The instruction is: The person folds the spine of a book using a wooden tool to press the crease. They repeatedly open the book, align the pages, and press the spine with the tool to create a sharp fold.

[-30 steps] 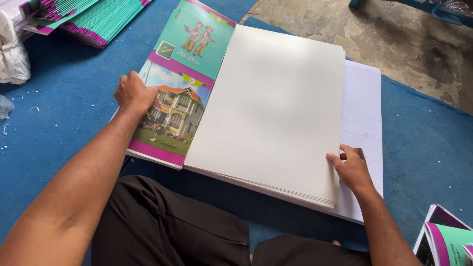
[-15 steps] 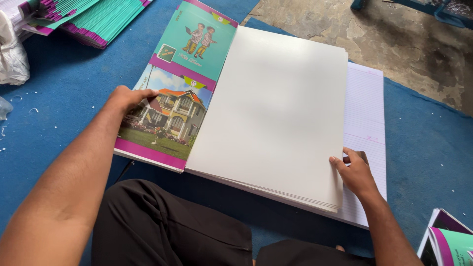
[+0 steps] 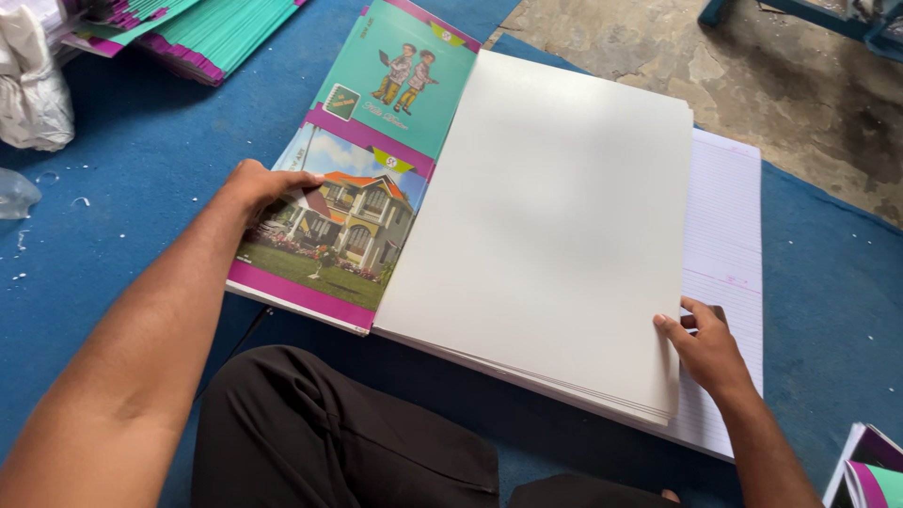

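White blank sheets [image 3: 555, 226] lie between both hands: left hand [image 3: 259, 183] rests open on the printed cover [image 3: 348, 216]; right hand [image 3: 705, 348] seemingly pinches the stack's near-right corner.

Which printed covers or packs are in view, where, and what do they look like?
Printed cover sheet: under left hand, teal and magenta, house picture.
Blank white sheets: centre stack, right hand at the corner.
Lined paper: beneath, right.
Teal cover stack: top left.
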